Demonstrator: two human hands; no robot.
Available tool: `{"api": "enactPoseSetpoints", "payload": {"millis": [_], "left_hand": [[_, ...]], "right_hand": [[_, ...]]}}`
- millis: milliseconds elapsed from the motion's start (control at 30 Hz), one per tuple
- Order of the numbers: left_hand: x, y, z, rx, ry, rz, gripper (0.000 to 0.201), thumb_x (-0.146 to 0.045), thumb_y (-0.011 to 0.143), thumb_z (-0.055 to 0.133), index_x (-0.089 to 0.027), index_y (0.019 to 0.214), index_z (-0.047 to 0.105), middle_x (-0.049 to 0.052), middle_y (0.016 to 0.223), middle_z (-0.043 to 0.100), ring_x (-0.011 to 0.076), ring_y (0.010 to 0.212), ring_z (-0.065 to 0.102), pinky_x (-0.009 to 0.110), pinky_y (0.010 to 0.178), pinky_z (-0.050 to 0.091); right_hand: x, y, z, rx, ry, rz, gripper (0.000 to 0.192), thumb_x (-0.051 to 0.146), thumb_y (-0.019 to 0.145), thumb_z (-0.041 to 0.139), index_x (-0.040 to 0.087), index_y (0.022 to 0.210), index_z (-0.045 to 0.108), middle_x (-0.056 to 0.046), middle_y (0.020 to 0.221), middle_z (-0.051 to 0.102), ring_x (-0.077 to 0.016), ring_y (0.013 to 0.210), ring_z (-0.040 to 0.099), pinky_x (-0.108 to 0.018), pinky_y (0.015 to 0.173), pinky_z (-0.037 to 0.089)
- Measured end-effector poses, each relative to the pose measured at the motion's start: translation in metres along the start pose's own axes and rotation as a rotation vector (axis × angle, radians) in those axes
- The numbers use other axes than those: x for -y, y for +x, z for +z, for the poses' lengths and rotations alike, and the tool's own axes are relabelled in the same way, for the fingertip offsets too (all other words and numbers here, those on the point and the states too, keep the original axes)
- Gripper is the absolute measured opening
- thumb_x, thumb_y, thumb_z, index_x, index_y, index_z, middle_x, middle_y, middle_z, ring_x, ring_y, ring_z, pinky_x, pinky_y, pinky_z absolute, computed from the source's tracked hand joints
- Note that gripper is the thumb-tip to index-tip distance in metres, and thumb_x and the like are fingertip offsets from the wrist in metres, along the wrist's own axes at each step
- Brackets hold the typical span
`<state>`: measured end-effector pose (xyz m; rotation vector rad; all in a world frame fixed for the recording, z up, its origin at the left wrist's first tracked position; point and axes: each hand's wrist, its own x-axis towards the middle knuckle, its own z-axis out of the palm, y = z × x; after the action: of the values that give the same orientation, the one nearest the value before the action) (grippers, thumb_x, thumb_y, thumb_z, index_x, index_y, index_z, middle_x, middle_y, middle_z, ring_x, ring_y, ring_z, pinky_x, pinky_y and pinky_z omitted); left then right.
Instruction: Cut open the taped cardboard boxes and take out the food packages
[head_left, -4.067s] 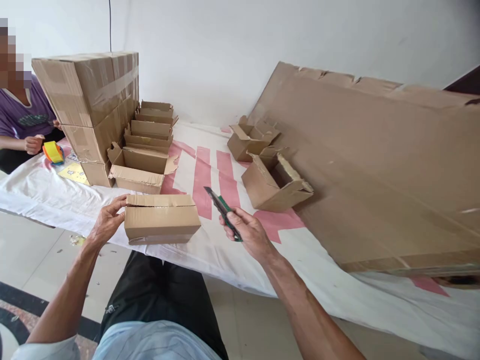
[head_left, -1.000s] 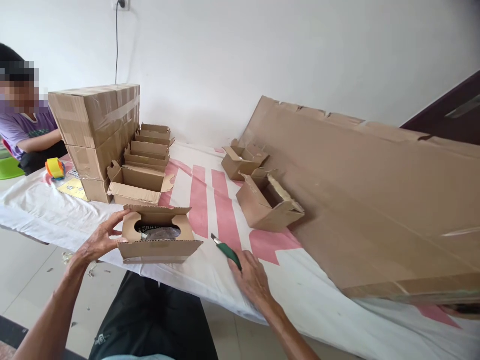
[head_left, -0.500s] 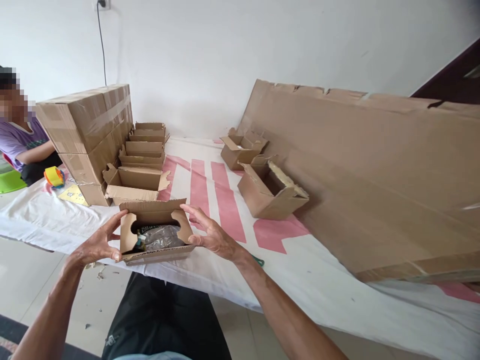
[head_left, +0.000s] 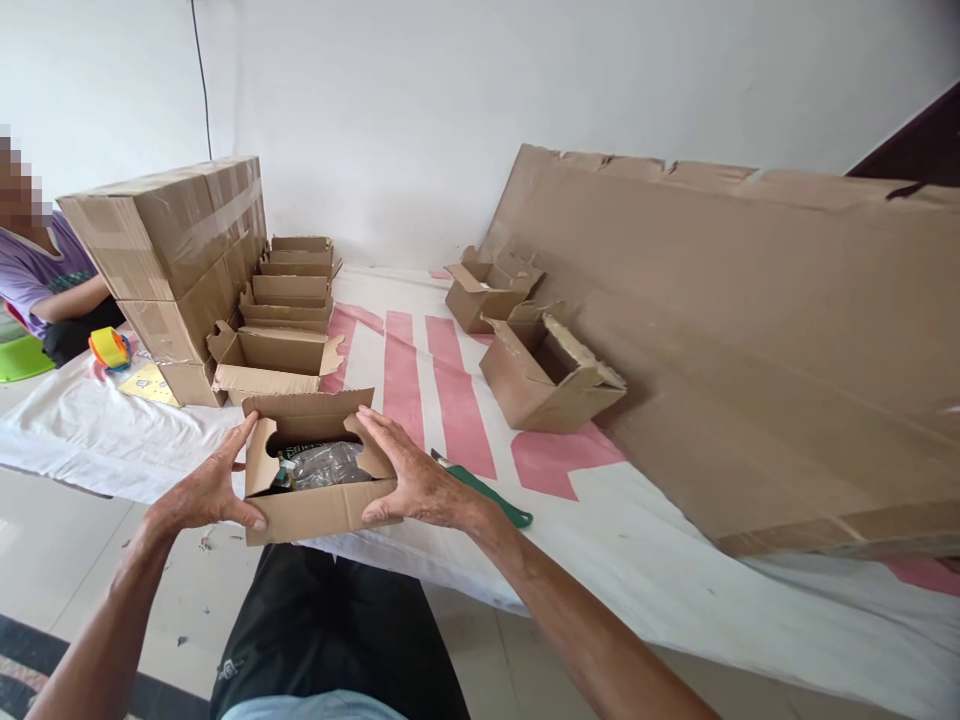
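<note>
A small open cardboard box [head_left: 319,510] sits at the near table edge, its flaps spread and a clear plastic-wrapped item [head_left: 324,464] showing inside. My left hand [head_left: 204,488] grips the box's left side. Gripping the right side is my right hand [head_left: 412,480], thumb on the front wall and fingers over the right flap. A green-handled utility knife [head_left: 491,493] lies on the white cloth just right of my right wrist, in neither hand.
A row of open small boxes [head_left: 274,352] runs back beside a stack of taped cartons [head_left: 169,240]. Two more open boxes [head_left: 551,372] lie mid-table by a large cardboard sheet [head_left: 750,320]. At far left is a person in a purple top, near a tape dispenser [head_left: 109,347].
The closed box now stands open. My right hand put the knife down on the cloth and moved to the box's right side. Both hands now clasp the box.
</note>
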<state>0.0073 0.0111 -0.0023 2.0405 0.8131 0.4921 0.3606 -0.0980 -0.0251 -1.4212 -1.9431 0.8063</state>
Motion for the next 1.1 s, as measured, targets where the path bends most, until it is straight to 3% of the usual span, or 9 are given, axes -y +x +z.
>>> {"api": "enactPoseSetpoints", "payload": {"millis": [300,533,700,800,1100], "left_hand": [[-0.009,-0.001,0.004,0.035,0.035,0.012,0.152,-0.068,0.058,0.099,-0.029,0.176,0.013,0.019,0.183,0.01,0.0476,0.166,0.019,0.058,0.124,0.046],[-0.011,0.013,0.012,0.084,0.03,0.042,0.154,-0.081,0.054,0.093,-0.031,0.176,0.012,0.02,0.182,0.012,0.0499,0.165,0.019,0.062,0.123,0.044],[-0.018,0.022,0.015,0.011,0.054,0.066,0.149,-0.086,0.054,0.088,-0.034,0.175,0.018,0.019,0.178,0.023,0.0511,0.162,0.026,0.066,0.124,0.041],[-0.023,0.025,0.017,-0.017,0.077,0.091,0.148,-0.085,0.055,0.09,-0.036,0.175,0.019,0.018,0.177,0.023,0.051,0.162,0.025,0.066,0.124,0.041],[-0.022,0.032,0.014,-0.008,0.103,0.081,0.149,-0.086,0.055,0.089,-0.034,0.175,0.018,0.02,0.173,0.029,0.0526,0.159,0.031,0.067,0.121,0.043]], "right_hand": [[0.012,-0.013,0.008,-0.096,0.051,0.025,0.129,0.049,0.075,0.094,0.037,0.175,0.014,-0.011,0.183,0.014,-0.0374,0.169,0.014,-0.059,0.134,0.026],[0.009,-0.025,0.022,-0.429,0.042,0.052,0.081,0.041,0.094,0.072,0.03,0.166,0.037,-0.013,0.171,0.042,-0.0326,0.16,0.038,-0.054,0.133,0.033],[0.004,-0.023,0.029,-0.617,0.117,0.007,0.055,0.042,0.102,0.059,0.026,0.155,0.052,-0.014,0.158,0.059,-0.0326,0.145,0.057,-0.054,0.121,0.049],[-0.001,-0.023,0.034,-0.713,0.218,0.044,0.052,0.049,0.106,0.052,0.025,0.153,0.056,-0.015,0.157,0.061,-0.0328,0.143,0.059,-0.053,0.117,0.053],[-0.005,-0.023,0.049,-0.883,0.422,0.126,0.06,0.063,0.106,0.05,0.023,0.149,0.061,-0.013,0.156,0.064,-0.0306,0.148,0.056,-0.053,0.126,0.043]]}}
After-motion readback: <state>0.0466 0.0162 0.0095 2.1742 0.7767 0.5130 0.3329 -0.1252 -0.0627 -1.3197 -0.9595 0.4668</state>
